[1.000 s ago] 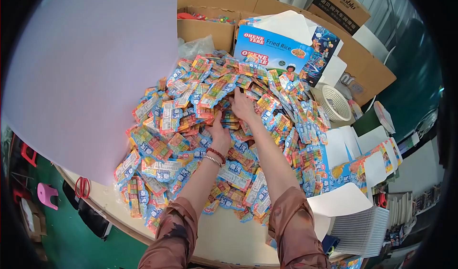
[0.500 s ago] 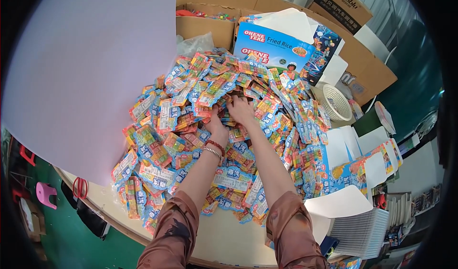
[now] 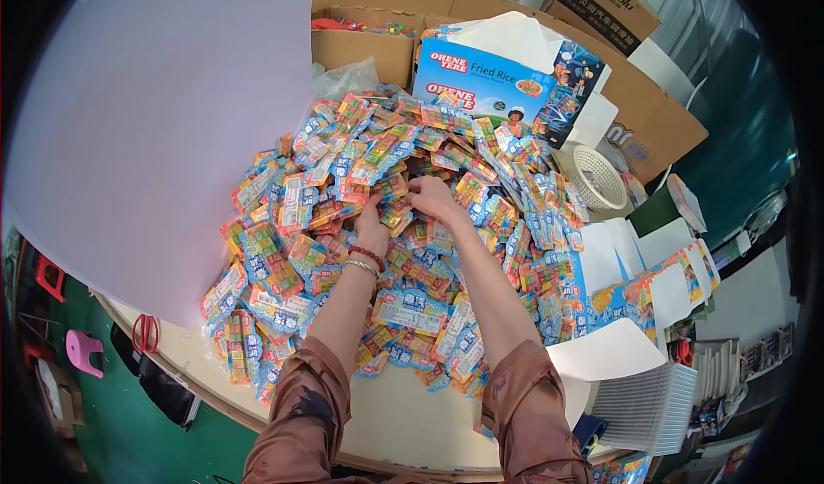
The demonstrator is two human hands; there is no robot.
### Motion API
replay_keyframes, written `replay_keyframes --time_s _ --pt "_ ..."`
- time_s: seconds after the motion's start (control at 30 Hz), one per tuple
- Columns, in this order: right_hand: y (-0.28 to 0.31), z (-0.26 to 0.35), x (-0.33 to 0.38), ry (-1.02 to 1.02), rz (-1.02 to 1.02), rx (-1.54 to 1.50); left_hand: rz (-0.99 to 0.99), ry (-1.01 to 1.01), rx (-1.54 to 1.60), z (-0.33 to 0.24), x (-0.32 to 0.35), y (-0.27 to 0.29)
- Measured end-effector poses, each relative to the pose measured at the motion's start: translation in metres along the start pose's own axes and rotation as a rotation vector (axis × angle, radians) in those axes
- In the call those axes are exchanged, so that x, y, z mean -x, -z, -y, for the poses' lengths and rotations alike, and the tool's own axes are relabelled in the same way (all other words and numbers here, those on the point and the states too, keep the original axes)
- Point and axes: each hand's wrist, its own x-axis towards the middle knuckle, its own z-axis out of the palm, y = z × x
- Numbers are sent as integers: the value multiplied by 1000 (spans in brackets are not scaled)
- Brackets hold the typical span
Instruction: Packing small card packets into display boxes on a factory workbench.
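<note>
A large heap of small colourful packets lies on the table, each with a blue wavy-edged label and a grid of coloured squares. Both my hands reach into its middle. My left hand, with a red bead bracelet and a silver band at the wrist, has its fingers curled on a packet between the hands. At that packet's right side, my right hand is bent with thumb and fingers closed together. Its fingertips are partly hidden among the packets.
Behind the heap stand a blue printed carton and a brown cardboard box with small colourful pieces. A cream plastic basket is at the right, above flattened cartons. Red scissors lie at the left table edge.
Both hands stay in the heap, the left slightly lower and further left. A packet now shows between them. The whole view has shifted slightly.
</note>
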Motion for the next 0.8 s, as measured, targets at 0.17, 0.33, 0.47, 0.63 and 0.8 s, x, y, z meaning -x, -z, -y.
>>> replay_keyframes --time_s 0.17,0.33,0.47,0.63,0.8 --pt "9 11 20 5 26 -89 22 11 -58 -6 32 11" --pt "11 28 51 -9 20 -3 120 31 -128 -6 48 35" --pt "1 33 68 -129 -123 -58 68 16 -198 -3 58 41" --pt "-11 44 36 81 -519 -4 6 -105 -167 2 58 45" --pt "-21 21 -13 -382 -355 -540 -33 -94 -213 5 83 36"
